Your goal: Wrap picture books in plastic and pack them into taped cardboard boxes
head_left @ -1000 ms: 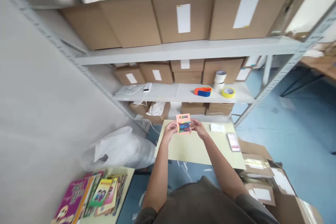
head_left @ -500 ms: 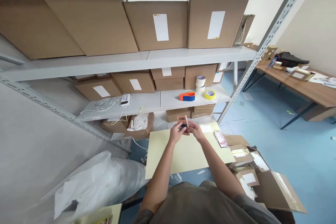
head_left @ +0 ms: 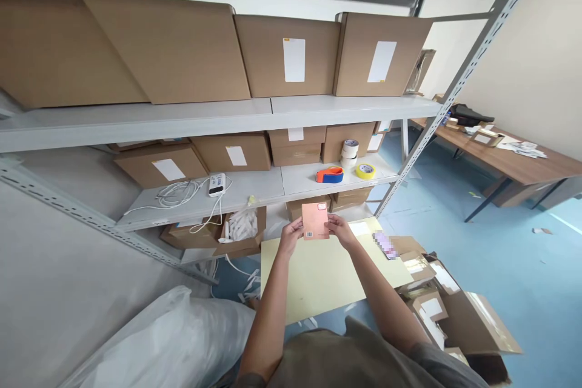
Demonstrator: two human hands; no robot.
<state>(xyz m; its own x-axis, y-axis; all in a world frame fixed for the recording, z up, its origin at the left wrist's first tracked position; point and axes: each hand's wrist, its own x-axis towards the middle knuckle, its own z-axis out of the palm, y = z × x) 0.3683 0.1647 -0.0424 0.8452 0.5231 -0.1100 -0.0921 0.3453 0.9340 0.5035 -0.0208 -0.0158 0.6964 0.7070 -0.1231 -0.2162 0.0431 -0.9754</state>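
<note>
A flat, square pink item point(head_left: 315, 222) with a small barcode at its lower left is held up over the pale yellow table point(head_left: 313, 285). My left hand point(head_left: 291, 236) grips its left edge, and my right hand point(head_left: 339, 230) grips its right edge. Its broad face is turned towards me. On the table, a white paper point(head_left: 359, 228) lies just beyond my right hand, and a blurred purple and white item point(head_left: 385, 245) rests near the right edge.
A metal rack point(head_left: 227, 118) with cardboard boxes stands ahead. Its middle shelf holds yellow tape point(head_left: 365, 171), an orange and blue roll point(head_left: 330, 175) and a power strip point(head_left: 217, 185). Open cartons point(head_left: 473, 321) are at right, a white plastic bag point(head_left: 182, 339) at lower left.
The pink item has turned from a narrow, tilted view to show its flat face. My hands have moved apart to its opposite edges. The camera view has shifted slightly.
</note>
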